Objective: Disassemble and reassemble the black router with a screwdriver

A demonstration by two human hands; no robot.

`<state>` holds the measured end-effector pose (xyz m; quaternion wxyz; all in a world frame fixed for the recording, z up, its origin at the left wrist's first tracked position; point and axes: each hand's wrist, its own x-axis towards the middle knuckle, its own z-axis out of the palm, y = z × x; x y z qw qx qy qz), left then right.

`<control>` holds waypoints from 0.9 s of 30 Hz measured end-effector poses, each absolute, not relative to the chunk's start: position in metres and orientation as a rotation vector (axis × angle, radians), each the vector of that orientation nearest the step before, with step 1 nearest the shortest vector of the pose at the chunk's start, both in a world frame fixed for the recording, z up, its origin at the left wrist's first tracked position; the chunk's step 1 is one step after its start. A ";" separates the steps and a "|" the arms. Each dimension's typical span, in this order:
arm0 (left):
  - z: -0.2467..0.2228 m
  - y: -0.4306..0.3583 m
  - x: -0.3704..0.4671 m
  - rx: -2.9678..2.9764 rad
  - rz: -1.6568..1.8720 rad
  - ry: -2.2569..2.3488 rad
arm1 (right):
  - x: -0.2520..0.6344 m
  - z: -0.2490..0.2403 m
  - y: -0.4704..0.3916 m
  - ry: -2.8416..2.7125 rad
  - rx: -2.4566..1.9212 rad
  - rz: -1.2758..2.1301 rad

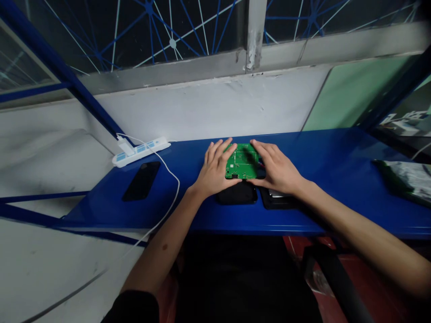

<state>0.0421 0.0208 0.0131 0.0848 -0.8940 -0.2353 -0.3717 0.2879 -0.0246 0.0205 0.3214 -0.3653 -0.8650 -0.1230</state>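
A green circuit board [245,162] is held by its left and right edges between my two hands, above the blue table. My left hand [215,168] grips its left side, thumb along the near edge and fingers at the far edge. On the opposite side my right hand [278,168] pinches the board the same way, with a small dark part or wires near the palm. Just below the board lies a black plastic case part [237,195]. Another black part [279,201] with a pale piece on it sits to its right, partly hidden by my right hand.
On the left of the blue table [336,179] lie a black phone [141,181] and a white power strip [141,151]. A white cable [177,179] runs from the strip over the front edge. Silvery-green bags [409,181] lie at the right.
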 end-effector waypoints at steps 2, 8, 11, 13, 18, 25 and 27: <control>0.015 0.019 0.046 -2.671 -1.059 -0.691 | 0.286 0.019 -0.025 -2.276 -0.950 -0.330; 0.015 0.012 0.051 -2.700 -0.955 -0.747 | 0.283 0.015 -0.024 -2.305 -0.889 -0.327; 0.013 0.012 0.050 -2.701 -1.048 -0.810 | 0.282 0.017 -0.027 -2.286 -0.861 -0.286; 0.013 0.014 0.048 -2.713 -1.189 -0.835 | 0.281 0.019 -0.030 -2.260 -0.857 -0.239; 0.016 0.014 0.048 -2.898 -1.572 -0.695 | 0.278 0.021 -0.034 -2.265 -0.919 -0.025; 0.023 0.007 0.049 -3.083 -1.434 -0.638 | 0.274 0.019 -0.036 -2.292 -0.958 0.181; 0.024 0.007 0.050 -3.128 -1.463 -0.612 | 0.273 0.019 -0.036 -2.283 -0.943 0.224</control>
